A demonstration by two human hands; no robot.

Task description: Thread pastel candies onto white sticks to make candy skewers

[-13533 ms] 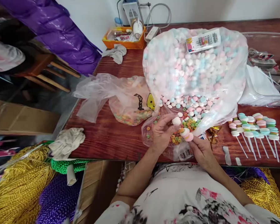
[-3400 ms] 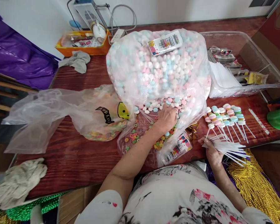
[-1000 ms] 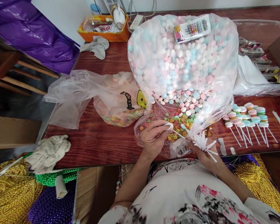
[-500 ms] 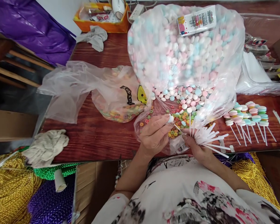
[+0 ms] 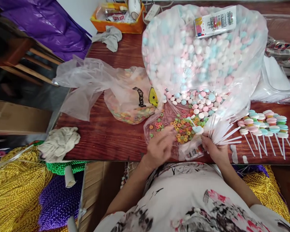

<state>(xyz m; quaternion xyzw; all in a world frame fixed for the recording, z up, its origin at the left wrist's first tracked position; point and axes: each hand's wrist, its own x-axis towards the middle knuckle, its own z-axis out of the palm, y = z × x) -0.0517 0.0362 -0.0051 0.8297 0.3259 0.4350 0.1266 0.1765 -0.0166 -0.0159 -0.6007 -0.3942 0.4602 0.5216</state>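
My right hand [image 5: 214,149] is closed around a fan of white sticks [image 5: 228,135]. By its fingertips, a pale blue and white candy piece [image 5: 197,130] is on a stick. My left hand [image 5: 160,146] is over the near left part of the loose ring-shaped pieces [image 5: 183,131]; its fingers are motion-blurred but look stretched out, with nothing seen in them. These small rings are orange, green, yellow and red and lie on clear plastic. Behind them, pastel round candies [image 5: 203,103] spill from a large clear bag [image 5: 205,58].
Finished-looking candy stacks on sticks [image 5: 265,124] lie at the right. A knotted bag of rings [image 5: 129,100] sits left, near a crumpled cloth [image 5: 59,141]. An orange box [image 5: 117,24] stands at the back. Gold beads [image 5: 19,183] hang below the table edge.
My left hand has let go of the blue and white piece, which is now on a stick by my right hand. The left hand's fingers have moved down and left. The view has shifted left.
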